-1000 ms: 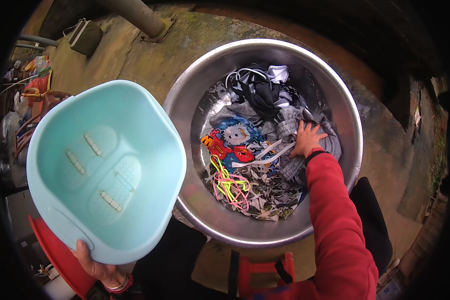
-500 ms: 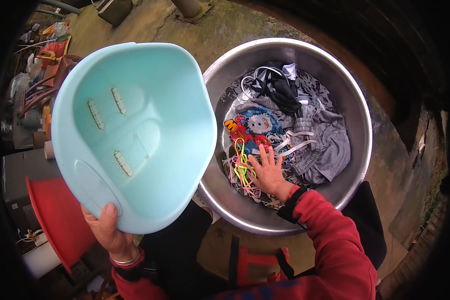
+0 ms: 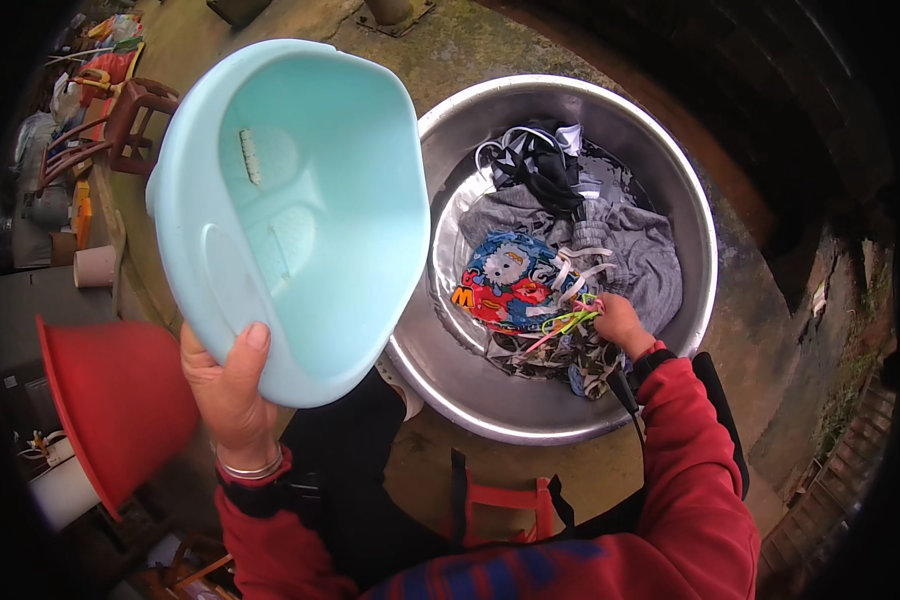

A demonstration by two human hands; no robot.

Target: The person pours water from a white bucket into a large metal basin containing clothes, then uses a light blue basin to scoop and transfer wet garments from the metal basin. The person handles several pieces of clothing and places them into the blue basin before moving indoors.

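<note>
My left hand (image 3: 232, 395) grips the rim of a pale turquoise plastic basin (image 3: 345, 240), thumb on top, holding it tilted in the air. My right hand (image 3: 622, 325) is closed on a camouflage-patterned garment (image 3: 540, 355) with yellow-green and pink drawstrings (image 3: 570, 320), inside a large round metal tub (image 3: 702, 262). Beside that garment lies a red and blue cartoon-print cloth (image 3: 510, 285). Grey clothing with white drawstrings (image 3: 655, 255) spreads along the tub's right side. A black and white garment (image 3: 550, 190) rests toward the far side. My right fingertips are partly hidden by fabric.
A red plastic tub (image 3: 120, 410) stands at the left, close to my left forearm. Below the metal tub is a small red stool (image 3: 510, 495). A brown chair (image 3: 140, 125) and assorted clutter line the far left, with a pink pot (image 3: 95, 267) nearby.
My right hand has gone from spread fingers over the clothes to a closed grip, shifting right with the drawstrings and camouflage garment. The basin has risen and tilted further.
</note>
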